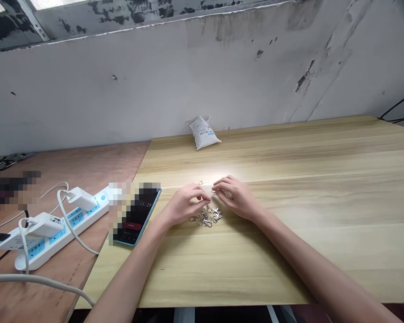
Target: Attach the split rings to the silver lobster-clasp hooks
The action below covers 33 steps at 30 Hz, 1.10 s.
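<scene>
My left hand (188, 204) is closed in a pinch, thumb against forefinger, with a tiny bit of metal at the tips that is too small to name. Opposite it, my right hand (237, 196) has its fingers curled over a silver swivel clasp (214, 191); the fingers partly hide more metal beneath them. Just in front of both hands lies a small pile of silver swivel clasps (206, 219), several of them with rings. A single small ring (200, 182) rests on the wood beyond my left fingertips.
A phone (139, 215) lies left of my left forearm. Farther left, a white power strip (70, 224) with plugged-in chargers and cables sits on a reddish board (114, 166). At the back, a white printed packet (204, 133) leans near the wall on the wooden table (306, 179).
</scene>
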### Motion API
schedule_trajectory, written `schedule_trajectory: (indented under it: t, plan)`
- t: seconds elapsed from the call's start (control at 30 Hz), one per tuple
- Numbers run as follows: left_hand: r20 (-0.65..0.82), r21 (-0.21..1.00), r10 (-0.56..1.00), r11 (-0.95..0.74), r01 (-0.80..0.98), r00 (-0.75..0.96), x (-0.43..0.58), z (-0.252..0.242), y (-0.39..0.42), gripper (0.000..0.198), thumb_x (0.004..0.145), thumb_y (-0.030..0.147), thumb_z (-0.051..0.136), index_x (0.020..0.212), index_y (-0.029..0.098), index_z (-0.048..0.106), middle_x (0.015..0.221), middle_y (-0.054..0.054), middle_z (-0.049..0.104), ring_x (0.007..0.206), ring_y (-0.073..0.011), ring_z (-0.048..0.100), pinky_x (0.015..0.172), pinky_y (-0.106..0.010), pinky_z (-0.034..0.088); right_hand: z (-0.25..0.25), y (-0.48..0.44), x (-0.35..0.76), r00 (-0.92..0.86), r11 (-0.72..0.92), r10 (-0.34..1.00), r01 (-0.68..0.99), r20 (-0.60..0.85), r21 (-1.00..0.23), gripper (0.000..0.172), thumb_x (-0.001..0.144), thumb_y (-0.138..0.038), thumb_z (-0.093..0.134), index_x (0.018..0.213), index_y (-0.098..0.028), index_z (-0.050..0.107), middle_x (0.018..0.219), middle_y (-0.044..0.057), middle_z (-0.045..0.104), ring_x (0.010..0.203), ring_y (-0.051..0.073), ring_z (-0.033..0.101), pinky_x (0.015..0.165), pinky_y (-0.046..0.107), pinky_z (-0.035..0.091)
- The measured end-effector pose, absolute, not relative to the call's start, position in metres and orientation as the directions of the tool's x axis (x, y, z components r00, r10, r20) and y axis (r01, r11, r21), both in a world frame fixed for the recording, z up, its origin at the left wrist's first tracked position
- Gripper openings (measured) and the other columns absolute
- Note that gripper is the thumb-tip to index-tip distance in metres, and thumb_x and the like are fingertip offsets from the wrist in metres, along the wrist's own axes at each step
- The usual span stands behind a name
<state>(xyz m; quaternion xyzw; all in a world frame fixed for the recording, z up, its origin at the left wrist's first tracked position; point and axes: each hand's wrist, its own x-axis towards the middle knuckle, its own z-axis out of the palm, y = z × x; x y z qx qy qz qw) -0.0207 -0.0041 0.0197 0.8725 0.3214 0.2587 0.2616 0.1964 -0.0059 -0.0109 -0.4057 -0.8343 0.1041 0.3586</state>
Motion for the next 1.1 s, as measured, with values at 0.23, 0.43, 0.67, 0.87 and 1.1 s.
schedule_trajectory:
  t: [0.23, 0.43, 0.67, 0.87, 1.1]
  plan:
    - [0.294, 0.76, 0.797, -0.529, 0.376, 0.527, -0.016, 0.029, -0.008, 0.009, 0.086, 0.023, 0.064, 0.084, 0.019, 0.071, 0.081, -0.003, 0.07, 0.078, -0.0156, 0.063, 0.074, -0.029, 0.048, 0.009, -0.02, 0.19, -0.456, 0.621, 0.767, 0.347, 0.452, -0.703, 0.017, 0.087, -0.018, 0.06, 0.101, -0.022, 0.069, 0.102, 0.006, 0.07, 0.096, 0.02, 0.06, 0.087, 0.038, 0.047]
    - [0.186, 0.872, 0.876, -0.356, 0.337, 0.445, -0.012, 0.029, -0.01, 0.013, 0.085, 0.028, 0.065, 0.078, 0.018, 0.07, 0.08, -0.002, 0.071, 0.078, -0.016, 0.065, 0.078, -0.03, 0.05, -0.002, -0.019, 0.184, -0.438, 0.571, 0.8, 0.347, 0.409, -0.744, 0.014, 0.09, -0.03, 0.06, 0.092, -0.021, 0.07, 0.085, 0.005, 0.07, 0.08, 0.017, 0.061, 0.076, 0.032, 0.046]
    - [0.121, 0.887, 0.888, -0.297, 0.354, 0.443, -0.011, 0.026, -0.009, 0.02, 0.086, 0.034, 0.063, 0.077, 0.017, 0.07, 0.08, -0.003, 0.071, 0.078, -0.0159, 0.064, 0.075, -0.028, 0.049, -0.001, -0.02, 0.181, -0.415, 0.502, 0.84, 0.345, 0.351, -0.793, 0.022, 0.094, -0.032, 0.052, 0.085, -0.019, 0.067, 0.08, 0.004, 0.07, 0.076, 0.016, 0.062, 0.076, 0.032, 0.045]
    - [0.175, 0.819, 0.849, -0.406, 0.405, 0.498, -0.014, 0.034, -0.01, 0.021, 0.089, 0.03, 0.058, 0.077, 0.018, 0.071, 0.083, -0.004, 0.068, 0.081, -0.0167, 0.062, 0.078, -0.03, 0.048, -0.001, -0.019, 0.183, -0.432, 0.216, 0.89, 0.109, 0.149, -0.97, 0.028, 0.093, -0.041, 0.051, 0.09, -0.016, 0.064, 0.08, 0.003, 0.064, 0.074, 0.015, 0.059, 0.068, 0.028, 0.047]
    - [0.345, 0.704, 0.804, -0.563, 0.433, 0.485, -0.01, 0.029, -0.012, 0.009, 0.086, 0.022, 0.063, 0.086, 0.02, 0.072, 0.085, -0.003, 0.065, 0.079, -0.0153, 0.06, 0.075, -0.03, 0.048, -0.006, -0.013, 0.186, -0.459, 0.102, 0.883, -0.011, 0.096, -0.995, 0.03, 0.091, -0.044, 0.055, 0.085, -0.015, 0.062, 0.073, 0.001, 0.059, 0.068, 0.013, 0.054, 0.069, 0.028, 0.046]
